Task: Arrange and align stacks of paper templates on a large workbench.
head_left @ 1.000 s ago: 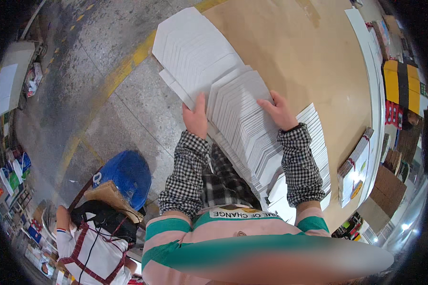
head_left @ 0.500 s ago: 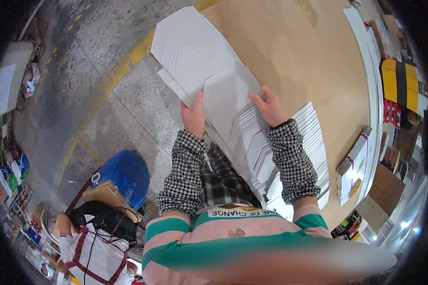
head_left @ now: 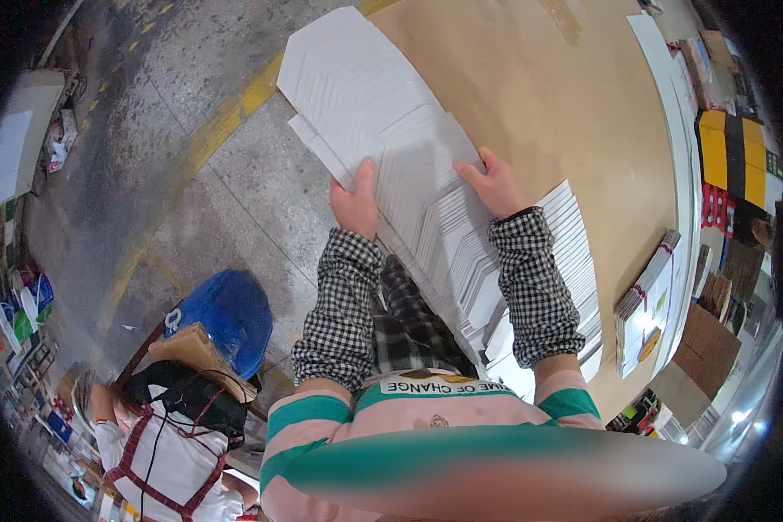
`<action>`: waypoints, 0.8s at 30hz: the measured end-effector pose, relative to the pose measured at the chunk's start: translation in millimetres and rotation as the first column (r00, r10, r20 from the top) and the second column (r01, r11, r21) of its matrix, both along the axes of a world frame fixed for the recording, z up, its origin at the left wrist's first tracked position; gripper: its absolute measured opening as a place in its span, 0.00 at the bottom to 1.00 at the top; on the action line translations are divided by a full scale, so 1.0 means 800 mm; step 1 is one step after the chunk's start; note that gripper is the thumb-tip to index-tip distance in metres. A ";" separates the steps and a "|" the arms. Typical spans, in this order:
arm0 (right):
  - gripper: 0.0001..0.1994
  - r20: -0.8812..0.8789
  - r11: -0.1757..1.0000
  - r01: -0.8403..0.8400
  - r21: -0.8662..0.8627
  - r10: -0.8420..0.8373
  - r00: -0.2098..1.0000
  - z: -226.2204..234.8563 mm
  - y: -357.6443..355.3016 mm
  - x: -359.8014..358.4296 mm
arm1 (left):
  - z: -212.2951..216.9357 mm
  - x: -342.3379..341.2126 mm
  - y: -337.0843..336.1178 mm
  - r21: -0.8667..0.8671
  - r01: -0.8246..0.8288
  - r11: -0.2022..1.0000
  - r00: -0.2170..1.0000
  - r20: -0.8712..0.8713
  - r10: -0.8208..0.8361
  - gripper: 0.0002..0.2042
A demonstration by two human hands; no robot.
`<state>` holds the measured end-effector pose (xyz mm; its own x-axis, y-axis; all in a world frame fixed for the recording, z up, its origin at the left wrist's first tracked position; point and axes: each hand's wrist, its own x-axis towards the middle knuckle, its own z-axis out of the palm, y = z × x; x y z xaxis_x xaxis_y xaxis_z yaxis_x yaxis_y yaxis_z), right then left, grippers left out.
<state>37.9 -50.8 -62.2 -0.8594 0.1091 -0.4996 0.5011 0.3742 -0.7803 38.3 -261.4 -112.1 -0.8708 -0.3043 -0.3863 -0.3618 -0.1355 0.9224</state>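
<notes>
At the table's (head_left: 583, 122) near edge, your left hand (head_left: 355, 202) and right hand (head_left: 496, 183) are pressing flat-fingered on fanned white sheets (head_left: 426, 200); overhanging ones could be sliding off.

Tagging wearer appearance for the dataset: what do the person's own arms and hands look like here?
Both forearms wear black-and-white checked sleeves, gathered at the cuffs, pulled over a pink top with green stripes. The left hand and right hand are bare: no gloves, and no rings, watch or markings can be made out.
</notes>
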 end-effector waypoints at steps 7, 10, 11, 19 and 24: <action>0.14 -0.062 0.997 -0.063 0.040 0.065 0.996 -0.009 0.004 0.001 | -0.001 0.000 0.000 -0.077 -0.006 0.997 1.000 -0.030 0.004 0.21; 0.14 0.001 0.992 -0.108 0.061 0.108 0.994 -0.002 0.006 -0.001 | 0.008 -0.001 0.003 -0.027 -0.028 0.999 1.000 -0.004 0.028 0.21; 0.15 -0.032 0.997 -0.077 0.006 0.077 0.997 -0.009 0.009 0.000 | 0.007 -0.002 0.004 -0.022 -0.027 0.999 0.999 -0.037 0.026 0.22; 0.14 -0.047 0.996 -0.089 0.030 0.090 0.995 -0.005 0.012 0.000 | -0.011 0.001 0.004 -0.063 -0.046 0.997 0.998 -0.055 0.043 0.22; 0.14 -0.006 0.999 -0.029 -0.041 0.029 1.000 0.015 -0.006 0.001 | -0.001 0.000 0.002 -0.052 -0.047 0.998 0.999 0.001 0.047 0.24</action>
